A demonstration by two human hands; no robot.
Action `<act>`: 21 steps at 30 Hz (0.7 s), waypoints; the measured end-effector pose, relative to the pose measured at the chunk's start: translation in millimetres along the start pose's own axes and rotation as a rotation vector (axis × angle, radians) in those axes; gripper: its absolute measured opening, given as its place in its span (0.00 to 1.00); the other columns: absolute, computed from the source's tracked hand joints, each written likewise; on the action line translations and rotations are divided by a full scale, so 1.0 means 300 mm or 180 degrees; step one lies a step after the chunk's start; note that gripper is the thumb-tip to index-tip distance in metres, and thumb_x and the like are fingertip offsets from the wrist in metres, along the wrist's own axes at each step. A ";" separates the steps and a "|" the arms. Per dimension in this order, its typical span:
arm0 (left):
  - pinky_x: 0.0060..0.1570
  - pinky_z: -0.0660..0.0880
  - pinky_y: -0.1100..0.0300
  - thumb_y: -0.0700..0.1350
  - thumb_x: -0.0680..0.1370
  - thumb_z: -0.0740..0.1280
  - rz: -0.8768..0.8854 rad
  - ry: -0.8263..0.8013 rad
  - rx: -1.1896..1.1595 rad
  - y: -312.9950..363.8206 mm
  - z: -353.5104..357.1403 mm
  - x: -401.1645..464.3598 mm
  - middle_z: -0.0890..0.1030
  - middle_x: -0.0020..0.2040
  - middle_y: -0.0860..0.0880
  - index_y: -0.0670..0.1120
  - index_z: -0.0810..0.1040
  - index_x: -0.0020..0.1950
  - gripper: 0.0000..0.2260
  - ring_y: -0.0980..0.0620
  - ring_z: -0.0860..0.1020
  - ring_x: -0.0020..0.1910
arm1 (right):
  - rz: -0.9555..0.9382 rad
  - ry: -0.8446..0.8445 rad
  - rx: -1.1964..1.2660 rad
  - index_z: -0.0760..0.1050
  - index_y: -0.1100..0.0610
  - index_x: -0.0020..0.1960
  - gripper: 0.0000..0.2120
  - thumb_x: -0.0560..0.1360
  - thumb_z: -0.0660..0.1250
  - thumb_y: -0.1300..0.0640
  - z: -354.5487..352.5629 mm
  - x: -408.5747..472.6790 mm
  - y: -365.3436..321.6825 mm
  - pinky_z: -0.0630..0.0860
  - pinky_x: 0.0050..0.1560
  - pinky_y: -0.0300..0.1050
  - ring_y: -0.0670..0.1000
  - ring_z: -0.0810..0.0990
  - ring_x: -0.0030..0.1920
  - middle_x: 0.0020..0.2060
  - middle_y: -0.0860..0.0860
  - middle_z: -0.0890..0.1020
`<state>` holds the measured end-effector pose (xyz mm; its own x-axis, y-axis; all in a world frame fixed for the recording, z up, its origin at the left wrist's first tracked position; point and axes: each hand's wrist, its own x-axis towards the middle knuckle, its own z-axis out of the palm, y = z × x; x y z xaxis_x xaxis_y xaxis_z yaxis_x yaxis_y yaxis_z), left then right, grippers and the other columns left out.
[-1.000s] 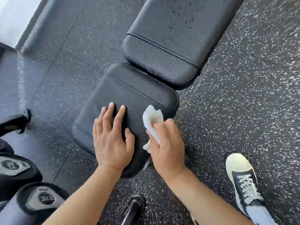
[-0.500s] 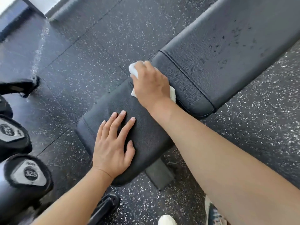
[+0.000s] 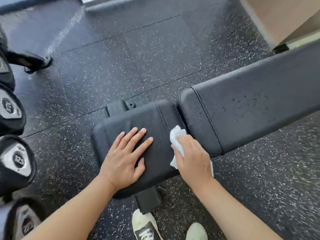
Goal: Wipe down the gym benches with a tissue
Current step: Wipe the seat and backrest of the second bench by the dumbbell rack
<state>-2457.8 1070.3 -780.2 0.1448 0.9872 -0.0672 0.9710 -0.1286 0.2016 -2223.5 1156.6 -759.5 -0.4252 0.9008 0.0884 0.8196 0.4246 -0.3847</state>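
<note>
A black padded gym bench stands on the speckled floor. Its short seat pad lies at centre, and its long back pad runs off to the right with dark droplets on it. My left hand lies flat on the seat pad, fingers spread. My right hand is shut on a crumpled white tissue and presses it on the seat pad's right end, beside the gap between the two pads.
Several black dumbbell ends line the left edge. My two shoes stand on the rubber floor just below the bench's metal foot. A wall base rises at the top right.
My right hand has drawn the tissue back from the far side of the pad gap to its near side. The view has swung, so the bench now runs left to right. My left hand stays flat.
</note>
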 end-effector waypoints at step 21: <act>0.70 0.69 0.36 0.46 0.73 0.60 -0.0949 0.0017 -0.0056 0.193 -0.100 0.191 0.76 0.69 0.43 0.45 0.78 0.68 0.24 0.38 0.74 0.69 | -0.1352 -0.0710 -0.0151 0.78 0.57 0.55 0.11 0.80 0.63 0.51 -0.073 0.154 0.131 0.78 0.38 0.54 0.56 0.79 0.41 0.44 0.52 0.78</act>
<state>-2398.9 1122.3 -743.2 -0.1474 0.9817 -0.1209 0.9670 0.1687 0.1907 -2202.6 1216.8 -750.4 -0.7940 0.6073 0.0274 0.5698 0.7592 -0.3146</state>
